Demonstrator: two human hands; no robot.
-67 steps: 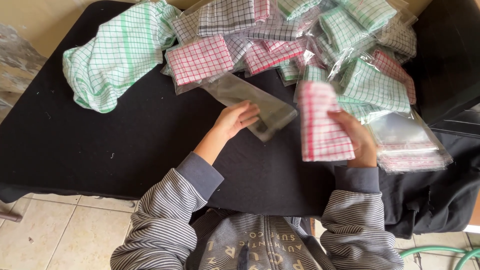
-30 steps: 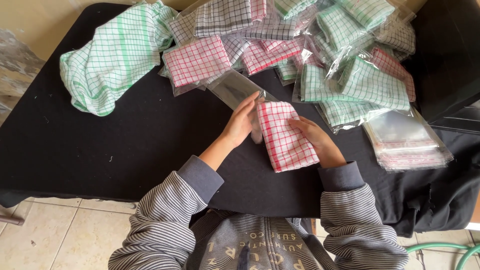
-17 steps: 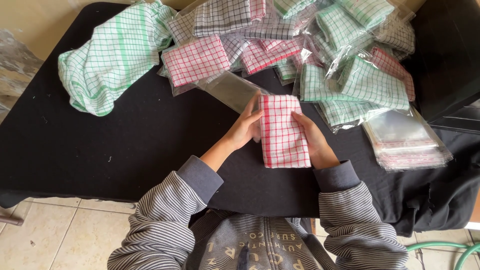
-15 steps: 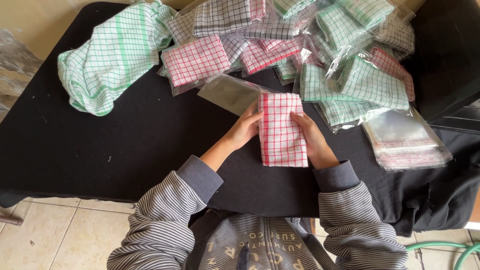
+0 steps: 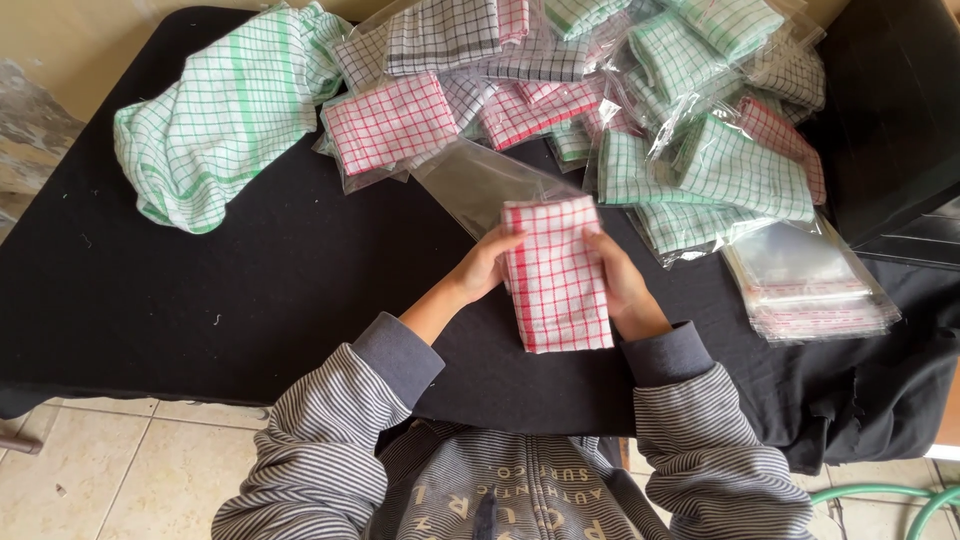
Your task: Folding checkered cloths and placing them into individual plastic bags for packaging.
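Folded red-checked cloth [image 5: 556, 275], woven (rectangular), left hand [image 5: 484, 264] and right hand [image 5: 618, 283] clamping its sides, clear plastic bag [image 5: 480, 182] behind

The left hand [image 5: 483, 268] and the right hand [image 5: 622, 285] grip a folded red-checked cloth [image 5: 556, 275] from both sides — its far end sits at the mouth of a clear plastic bag [image 5: 475, 180]. On the right of the black table [image 5: 200, 300] lies a stack of empty clear bags [image 5: 805, 285]; far behind are packed cloths [image 5: 720, 165].

I cannot see the right hand's [image 5: 625, 290] palm behind the folded red-checked cloth [image 5: 556, 275]; at one o'clock, bagged checked cloths [image 5: 640, 40] are cropped.
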